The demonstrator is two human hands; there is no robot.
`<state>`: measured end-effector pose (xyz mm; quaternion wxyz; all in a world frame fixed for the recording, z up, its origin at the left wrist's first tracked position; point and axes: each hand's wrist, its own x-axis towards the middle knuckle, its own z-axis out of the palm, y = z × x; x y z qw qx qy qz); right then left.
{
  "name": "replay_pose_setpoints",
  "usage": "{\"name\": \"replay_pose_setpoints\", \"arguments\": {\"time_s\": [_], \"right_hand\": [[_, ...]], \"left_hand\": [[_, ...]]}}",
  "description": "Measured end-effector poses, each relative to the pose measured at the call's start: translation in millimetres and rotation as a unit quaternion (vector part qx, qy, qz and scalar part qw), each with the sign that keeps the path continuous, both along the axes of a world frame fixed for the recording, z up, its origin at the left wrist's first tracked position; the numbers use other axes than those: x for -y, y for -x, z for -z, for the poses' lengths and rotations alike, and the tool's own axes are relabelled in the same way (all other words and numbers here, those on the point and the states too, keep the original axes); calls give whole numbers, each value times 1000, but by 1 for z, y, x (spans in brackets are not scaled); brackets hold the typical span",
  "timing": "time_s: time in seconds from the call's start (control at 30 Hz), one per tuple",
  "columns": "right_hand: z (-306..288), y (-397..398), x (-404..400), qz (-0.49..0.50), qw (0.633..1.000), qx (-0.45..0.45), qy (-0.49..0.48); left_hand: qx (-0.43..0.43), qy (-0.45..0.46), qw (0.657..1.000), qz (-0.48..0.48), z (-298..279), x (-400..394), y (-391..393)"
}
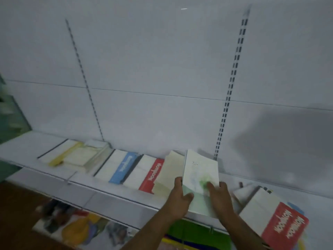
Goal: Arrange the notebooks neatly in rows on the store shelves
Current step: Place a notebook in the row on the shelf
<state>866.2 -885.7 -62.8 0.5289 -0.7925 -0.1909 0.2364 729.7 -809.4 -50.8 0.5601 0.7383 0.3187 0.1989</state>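
Both my hands hold a white notebook with a green patch point(200, 170), tilted up on its near edge over the white shelf point(32, 145). My left hand point(180, 197) grips its left edge and my right hand point(219, 195) its lower right corner. To its left lie a cream notebook point(167, 174), a red-banded notebook point(149, 173), a blue-banded notebook point(120, 166) and a yellow-banded notebook point(57, 152) in a row. At the right, a stack of red-banded notebooks point(273, 215) lies askew near the shelf's front edge.
The white back panel carries two slotted uprights point(232, 76). A lower shelf point(81, 230) holds colourful packs, with green items point(191, 233) under my arms. Brown floor shows at the bottom left. Greenish goods point(10, 120) stand blurred at the far left.
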Motion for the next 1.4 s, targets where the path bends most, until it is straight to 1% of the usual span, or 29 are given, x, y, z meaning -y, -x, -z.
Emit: {"name": "replay_pose_setpoints", "arguments": {"time_s": [0.13,0.27,0.37,0.47,0.53,0.63,0.77,0.93,1.07,1.13,1.27,1.33,1.4], "right_hand": [[-10,103,-81,-104,994,39,-5],[-12,215,-151,-212,975,66,-11],[-11,297,-193,-279,959,53,-13],[-9,373,-225,-346,937,36,-22],[-11,413,-242,-385,922,23,-33],[-15,454,-270,-421,906,31,-25],[-9,486,-322,-453,890,43,-24],[2,497,-402,-455,889,47,-26],[-2,485,-460,-455,889,44,-38],[-4,472,-482,-443,894,49,-45],[0,432,-512,-402,913,59,-33],[3,408,-526,-369,927,60,-29],[7,385,-536,-328,942,62,-21]], "left_hand": [[38,17,995,-94,-2,-53,118],[55,84,982,-161,-5,-92,243],[38,53,969,-238,-4,-112,326],[22,31,948,-315,-3,-132,399],[24,25,936,-351,-4,-143,437],[23,29,921,-389,-5,-157,475],[13,50,902,-428,-1,-198,506],[3,65,890,-451,-7,-267,512],[-39,35,882,-469,-11,-329,503],[-42,22,887,-459,-10,-357,491],[-32,35,908,-416,-6,-404,453],[-32,47,922,-383,-5,-428,431],[-55,41,935,-349,-2,-451,409]]}}
